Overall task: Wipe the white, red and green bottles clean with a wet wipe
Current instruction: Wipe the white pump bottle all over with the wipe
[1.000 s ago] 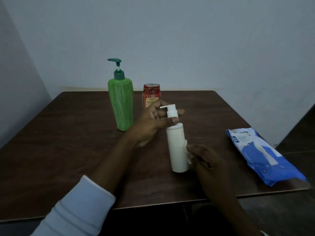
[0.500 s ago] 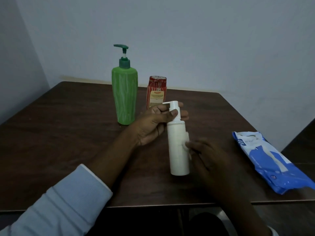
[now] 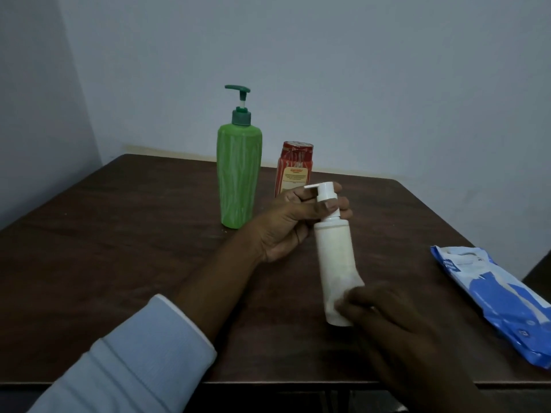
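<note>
A white pump bottle (image 3: 335, 257) stands tilted a little on the dark table (image 3: 119, 248). My left hand (image 3: 293, 223) grips its neck just under the pump head. My right hand (image 3: 384, 314) presses a white wet wipe (image 3: 343, 296) against the bottle's lower part; most of the wipe is hidden by my fingers. Behind my left hand stands a tall green pump bottle (image 3: 241, 177). To its right, further back, is a red bottle (image 3: 294, 166) with a yellowish label, partly hidden by my fingers.
A blue and white pack of wet wipes (image 3: 495, 296) lies at the table's right edge. A pale wall rises behind the table. The table's near edge runs under my forearms.
My right hand has slid down the white bottle with the wipe, from its middle to near its base. The camera view shifted slightly; my left hand kept its grip.
</note>
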Available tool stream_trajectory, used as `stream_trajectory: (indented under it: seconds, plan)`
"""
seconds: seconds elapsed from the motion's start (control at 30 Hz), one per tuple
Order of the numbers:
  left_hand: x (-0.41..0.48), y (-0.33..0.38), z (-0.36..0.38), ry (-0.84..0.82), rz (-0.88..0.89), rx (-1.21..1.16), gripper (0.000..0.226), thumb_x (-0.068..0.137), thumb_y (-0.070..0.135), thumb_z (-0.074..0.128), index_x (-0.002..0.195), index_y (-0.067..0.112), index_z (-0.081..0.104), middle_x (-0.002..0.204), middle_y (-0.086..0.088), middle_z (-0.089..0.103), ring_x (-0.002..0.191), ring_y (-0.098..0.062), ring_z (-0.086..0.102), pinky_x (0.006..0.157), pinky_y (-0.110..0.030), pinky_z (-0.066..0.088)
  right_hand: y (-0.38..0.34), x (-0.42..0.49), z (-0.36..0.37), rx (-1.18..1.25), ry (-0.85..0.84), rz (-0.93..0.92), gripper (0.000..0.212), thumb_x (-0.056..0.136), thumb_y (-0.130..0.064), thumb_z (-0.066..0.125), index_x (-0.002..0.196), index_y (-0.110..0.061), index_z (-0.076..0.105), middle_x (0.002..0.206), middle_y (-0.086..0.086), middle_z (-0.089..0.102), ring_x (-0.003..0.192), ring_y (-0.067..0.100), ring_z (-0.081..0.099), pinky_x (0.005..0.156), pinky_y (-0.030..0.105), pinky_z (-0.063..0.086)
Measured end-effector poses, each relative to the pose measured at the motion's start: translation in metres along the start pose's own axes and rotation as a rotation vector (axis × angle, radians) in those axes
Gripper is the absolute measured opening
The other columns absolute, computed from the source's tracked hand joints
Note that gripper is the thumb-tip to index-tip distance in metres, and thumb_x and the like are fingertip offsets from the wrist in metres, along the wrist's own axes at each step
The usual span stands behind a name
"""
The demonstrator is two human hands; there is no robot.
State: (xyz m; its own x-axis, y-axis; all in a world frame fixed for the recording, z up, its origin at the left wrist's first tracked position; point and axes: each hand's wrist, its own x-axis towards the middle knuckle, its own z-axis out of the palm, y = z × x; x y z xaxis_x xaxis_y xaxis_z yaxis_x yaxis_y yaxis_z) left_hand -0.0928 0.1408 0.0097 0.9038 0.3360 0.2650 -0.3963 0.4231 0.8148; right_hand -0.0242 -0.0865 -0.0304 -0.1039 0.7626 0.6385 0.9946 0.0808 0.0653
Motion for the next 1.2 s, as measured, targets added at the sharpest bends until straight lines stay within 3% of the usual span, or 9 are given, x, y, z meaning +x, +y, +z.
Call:
stream_trajectory:
  seconds: [0.07,0.23,0.3,0.4,0.6,0.7,0.8,1.0,1.2]
  plan:
    - [-0.001,0.0,0.001,-0.013,0.009,0.003,0.032,0.081,0.002,0.065,0.112,0.006,0.067,0.096,-0.009,0.077,0.091,-0.022,0.076,0.092,-0.034,0.06,-0.002,0.014,-0.004,-0.093,-0.004,-0.046,0.032,0.089,-0.025,0.052,0.113,-0.012,0.069,0.119,0.004,0.058,0.105,0.014,0.053,0.103,0.016,0.029]
    - [-0.002,0.001,0.002,0.014,0.027,0.021,0.033,0.08,0.003,0.066,0.112,0.005,0.066,0.096,-0.009,0.078,0.09,-0.021,0.077,0.088,-0.031,0.062,0.005,0.022,-0.006,0.006,0.032,0.196,0.031,0.087,-0.016,0.053,0.116,-0.015,0.066,0.114,0.001,0.061,0.101,0.012,0.057,0.094,0.009,0.034]
    - [-0.003,0.003,0.003,-0.001,0.025,0.023,0.033,0.08,0.003,0.066,0.113,0.005,0.066,0.098,-0.01,0.077,0.091,-0.022,0.077,0.088,-0.032,0.062,-0.002,0.01,-0.006,-0.027,0.012,0.151,0.032,0.085,-0.02,0.054,0.113,-0.016,0.067,0.112,0.001,0.062,0.099,0.01,0.056,0.096,0.007,0.031]
    - [-0.003,0.003,0.004,-0.02,0.025,0.035,0.034,0.081,0.003,0.066,0.115,0.005,0.067,0.1,-0.01,0.077,0.093,-0.023,0.076,0.091,-0.033,0.062,-0.011,0.013,-0.007,-0.111,0.003,-0.006,0.032,0.088,-0.028,0.051,0.109,-0.013,0.072,0.113,0.004,0.062,0.101,0.013,0.053,0.096,0.016,0.034]
    - [-0.001,0.003,0.002,0.015,0.042,0.094,0.036,0.08,0.009,0.068,0.115,0.005,0.067,0.1,-0.01,0.077,0.093,-0.022,0.076,0.094,-0.034,0.061,0.005,0.029,-0.007,0.056,0.041,0.243,0.029,0.086,-0.021,0.051,0.111,-0.02,0.064,0.111,-0.005,0.059,0.097,0.005,0.054,0.087,0.005,0.034]
    - [0.001,0.003,0.0,0.001,0.032,0.088,0.037,0.081,0.01,0.067,0.117,0.004,0.067,0.104,-0.011,0.077,0.095,-0.022,0.076,0.091,-0.033,0.061,-0.008,0.013,-0.005,-0.034,0.036,0.147,0.029,0.083,-0.02,0.054,0.106,-0.014,0.07,0.11,0.001,0.062,0.097,0.012,0.057,0.09,0.015,0.039]
    - [0.002,0.0,0.0,0.002,0.034,0.093,0.037,0.083,0.01,0.064,0.119,0.004,0.066,0.104,-0.011,0.078,0.096,-0.022,0.076,0.09,-0.033,0.062,-0.008,0.029,-0.009,-0.057,0.018,0.083,0.03,0.084,-0.021,0.053,0.106,-0.012,0.072,0.108,0.003,0.063,0.096,0.014,0.056,0.088,0.016,0.036]
    - [-0.001,0.005,-0.001,0.046,0.06,0.114,0.034,0.084,0.01,0.062,0.118,0.003,0.066,0.1,-0.009,0.078,0.093,-0.021,0.076,0.092,-0.034,0.062,0.003,0.038,-0.005,0.146,0.065,0.296,0.02,0.082,-0.012,0.058,0.1,-0.012,0.067,0.1,-0.001,0.06,0.091,0.007,0.054,0.08,0.012,0.04]
    - [-0.001,0.006,-0.001,0.048,0.053,0.121,0.034,0.085,0.009,0.063,0.118,0.004,0.065,0.101,-0.01,0.076,0.094,-0.023,0.075,0.094,-0.036,0.06,0.0,0.051,-0.005,0.061,-0.012,0.118,0.029,0.085,-0.019,0.05,0.104,-0.012,0.07,0.105,0.002,0.062,0.097,0.014,0.055,0.084,0.017,0.038]
